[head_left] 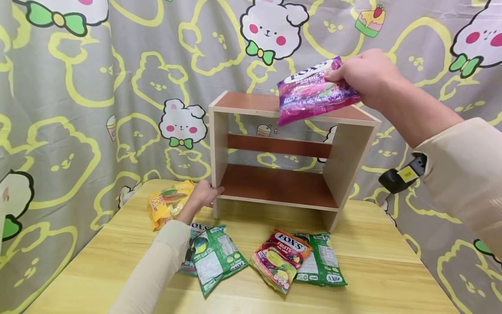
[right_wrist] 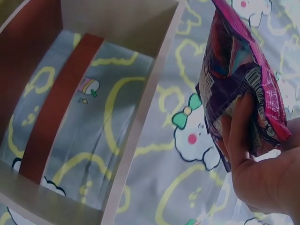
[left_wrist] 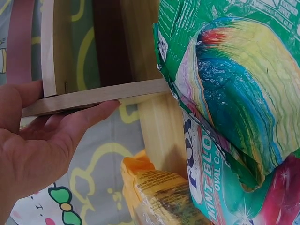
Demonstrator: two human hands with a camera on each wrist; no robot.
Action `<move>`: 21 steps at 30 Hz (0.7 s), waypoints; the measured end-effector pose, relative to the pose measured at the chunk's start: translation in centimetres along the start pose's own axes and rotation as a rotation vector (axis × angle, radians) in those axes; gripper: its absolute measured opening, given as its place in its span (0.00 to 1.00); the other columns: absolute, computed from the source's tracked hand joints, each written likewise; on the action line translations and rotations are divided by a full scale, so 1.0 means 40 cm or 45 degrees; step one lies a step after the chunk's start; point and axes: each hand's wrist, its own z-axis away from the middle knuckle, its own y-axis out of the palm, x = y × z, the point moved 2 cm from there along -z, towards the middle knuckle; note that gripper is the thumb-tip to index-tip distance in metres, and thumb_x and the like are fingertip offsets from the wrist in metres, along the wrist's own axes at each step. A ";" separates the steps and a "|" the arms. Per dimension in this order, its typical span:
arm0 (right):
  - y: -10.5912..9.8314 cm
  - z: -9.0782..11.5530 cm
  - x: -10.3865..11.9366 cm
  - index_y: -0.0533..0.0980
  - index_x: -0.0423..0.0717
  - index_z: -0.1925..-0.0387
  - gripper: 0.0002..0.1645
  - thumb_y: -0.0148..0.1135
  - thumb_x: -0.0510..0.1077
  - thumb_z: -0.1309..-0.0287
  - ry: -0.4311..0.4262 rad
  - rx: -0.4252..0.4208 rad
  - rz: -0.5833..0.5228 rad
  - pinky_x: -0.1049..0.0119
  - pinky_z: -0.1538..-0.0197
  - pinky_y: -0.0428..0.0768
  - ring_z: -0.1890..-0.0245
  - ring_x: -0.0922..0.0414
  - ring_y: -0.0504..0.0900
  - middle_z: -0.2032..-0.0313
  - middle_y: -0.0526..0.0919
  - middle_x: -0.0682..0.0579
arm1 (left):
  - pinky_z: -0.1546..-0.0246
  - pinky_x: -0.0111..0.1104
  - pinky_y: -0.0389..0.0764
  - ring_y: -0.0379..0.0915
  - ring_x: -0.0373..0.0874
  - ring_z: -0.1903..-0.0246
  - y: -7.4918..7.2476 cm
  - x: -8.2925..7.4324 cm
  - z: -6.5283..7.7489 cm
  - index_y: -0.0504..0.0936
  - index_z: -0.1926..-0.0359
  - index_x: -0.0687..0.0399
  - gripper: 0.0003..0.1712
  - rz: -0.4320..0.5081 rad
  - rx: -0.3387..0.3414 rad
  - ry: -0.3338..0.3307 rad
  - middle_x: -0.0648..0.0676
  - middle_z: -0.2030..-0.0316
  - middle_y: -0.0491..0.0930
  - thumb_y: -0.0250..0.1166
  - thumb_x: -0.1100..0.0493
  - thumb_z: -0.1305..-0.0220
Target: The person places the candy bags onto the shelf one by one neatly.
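My right hand (head_left: 370, 74) grips a purple Fox's berries candy bag (head_left: 310, 91) by its right end, above the top board of a small wooden shelf (head_left: 274, 185). In the right wrist view the bag's printed back (right_wrist: 234, 89) faces the camera, fingers behind its lower part. My left hand (head_left: 204, 194) holds the shelf's left side panel near the lower board; in the left wrist view thumb and fingers lie on either side of that panel (left_wrist: 93, 96). The shelf has brown boards, pale edges and a brown rear crossbar (head_left: 278, 145).
On the table (head_left: 129, 261) a yellow candy bag (head_left: 166, 205) lies left of the shelf. In front are a green bag (head_left: 219, 257) over a teal mint bag (left_wrist: 211, 187), and an orange Fox's fruits bag (head_left: 280, 259) overlapping another green bag (head_left: 321, 261). A patterned curtain (head_left: 149, 131) hangs behind.
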 end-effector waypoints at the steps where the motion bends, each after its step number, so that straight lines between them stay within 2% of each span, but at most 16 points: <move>1: -0.002 -0.007 -0.003 0.70 0.44 0.31 0.38 0.65 0.59 0.36 0.022 -0.008 -0.049 0.75 0.66 0.83 0.62 0.61 0.81 0.56 0.75 0.55 | 0.63 0.43 0.89 0.80 0.60 0.49 0.001 0.001 0.000 0.78 0.43 0.71 0.24 -0.001 0.001 -0.005 0.67 0.49 0.78 0.61 0.53 0.29; 5: -0.002 -0.033 -0.018 0.64 0.46 0.26 0.42 0.65 0.57 0.35 0.103 -0.046 -0.168 0.76 0.66 0.84 0.58 0.60 0.79 0.54 0.73 0.55 | 0.64 0.41 0.89 0.80 0.60 0.48 0.006 0.003 -0.003 0.78 0.43 0.71 0.25 -0.015 0.005 -0.012 0.68 0.48 0.78 0.61 0.53 0.29; 11: 0.017 -0.067 -0.039 0.58 0.46 0.23 0.43 0.63 0.53 0.33 0.199 -0.065 -0.242 0.75 0.61 0.85 0.53 0.60 0.79 0.54 0.71 0.56 | 0.63 0.43 0.89 0.79 0.61 0.46 0.009 0.001 -0.009 0.77 0.40 0.69 0.27 -0.021 0.002 -0.012 0.69 0.44 0.77 0.62 0.53 0.29; 17: 0.048 -0.097 -0.051 0.59 0.46 0.25 0.41 0.62 0.52 0.32 0.245 -0.056 -0.258 0.74 0.54 0.85 0.54 0.61 0.79 0.54 0.69 0.56 | 0.62 0.44 0.89 0.78 0.61 0.45 0.007 0.002 -0.009 0.76 0.39 0.69 0.27 -0.008 0.009 -0.018 0.69 0.44 0.77 0.62 0.53 0.29; 21: 0.059 -0.111 -0.054 0.63 0.44 0.31 0.33 0.61 0.50 0.31 0.247 -0.048 -0.258 0.75 0.57 0.84 0.55 0.62 0.77 0.54 0.68 0.56 | 0.62 0.43 0.89 0.79 0.61 0.46 0.005 0.001 -0.010 0.77 0.39 0.69 0.26 0.001 0.007 -0.016 0.68 0.44 0.77 0.62 0.53 0.29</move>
